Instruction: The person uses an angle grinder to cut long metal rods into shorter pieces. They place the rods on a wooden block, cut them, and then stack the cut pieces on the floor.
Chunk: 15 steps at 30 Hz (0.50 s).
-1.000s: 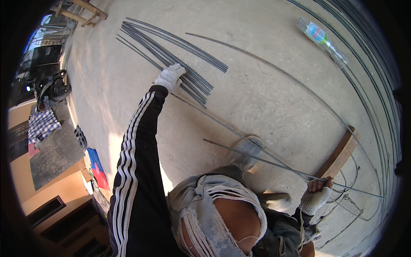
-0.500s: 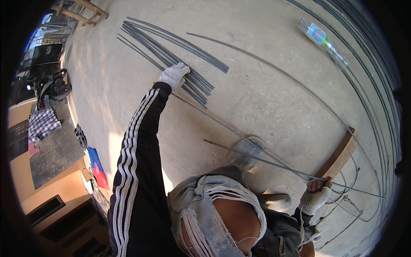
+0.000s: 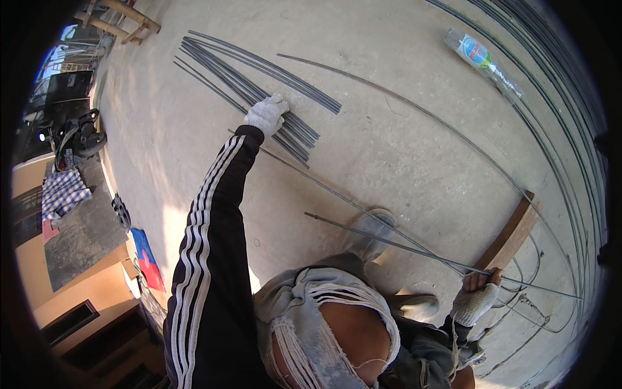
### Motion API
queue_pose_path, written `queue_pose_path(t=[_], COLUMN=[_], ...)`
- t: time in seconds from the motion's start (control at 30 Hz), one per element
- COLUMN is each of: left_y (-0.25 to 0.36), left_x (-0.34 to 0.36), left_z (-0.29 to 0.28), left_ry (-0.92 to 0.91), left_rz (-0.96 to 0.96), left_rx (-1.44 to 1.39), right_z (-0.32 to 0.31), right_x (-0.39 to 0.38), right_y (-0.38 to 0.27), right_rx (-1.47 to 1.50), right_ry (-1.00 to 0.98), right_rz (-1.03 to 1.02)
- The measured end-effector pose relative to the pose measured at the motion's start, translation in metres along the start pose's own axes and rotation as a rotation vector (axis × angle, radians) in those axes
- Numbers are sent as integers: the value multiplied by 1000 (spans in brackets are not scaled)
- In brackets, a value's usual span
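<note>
My left hand (image 3: pixel 266 115), in a white knitted glove, reaches forward and rests on a bundle of cut steel rods (image 3: pixel 222 70) lying on the concrete. Its fingers curl down over the rods. By my right leg, my right hand (image 3: pixel 476 302) wears a pale glove with bare fingertips and is closed around a long steel rod (image 3: pixel 382 239). Another long thin rod (image 3: pixel 334 192) crosses it near that hand; whether the grip takes in both, I cannot tell. A wooden block (image 3: pixel 510 235) lies just beyond my right hand.
Several long rods (image 3: pixel 557 81) curve along the right side, with a clear plastic bottle (image 3: pixel 477 53) among them. A single bent rod (image 3: pixel 395 96) spans the middle floor. My boot (image 3: pixel 370 233) stands beneath the crossing rods. A wooden frame (image 3: pixel 126 18) is far left.
My left hand has shifted very slightly along the bundle. The whole view has tilted a little; my right hand keeps its grip in the same place.
</note>
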State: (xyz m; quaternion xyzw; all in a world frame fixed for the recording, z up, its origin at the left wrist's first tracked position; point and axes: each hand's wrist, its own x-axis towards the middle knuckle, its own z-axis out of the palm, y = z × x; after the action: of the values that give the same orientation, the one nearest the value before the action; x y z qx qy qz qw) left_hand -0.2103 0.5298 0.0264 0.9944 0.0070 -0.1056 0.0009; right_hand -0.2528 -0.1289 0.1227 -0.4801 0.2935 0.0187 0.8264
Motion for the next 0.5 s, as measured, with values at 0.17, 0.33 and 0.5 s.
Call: queue_pose_path(t=[0.17,0.33,0.5], left_y=[4,12,26], left_x=[-4,1,17], left_z=[-6,-14,-15], left_ry=[-10,-62,58], left_rz=[-7,-56,59], left_rx=[0,-11,-32], right_z=[-3,-6,-8], right_x=[1,2,2], right_y=[1,2,1], right_rx=[19,31,36], right_ry=[3,2,-21], right_rz=[9,14,24])
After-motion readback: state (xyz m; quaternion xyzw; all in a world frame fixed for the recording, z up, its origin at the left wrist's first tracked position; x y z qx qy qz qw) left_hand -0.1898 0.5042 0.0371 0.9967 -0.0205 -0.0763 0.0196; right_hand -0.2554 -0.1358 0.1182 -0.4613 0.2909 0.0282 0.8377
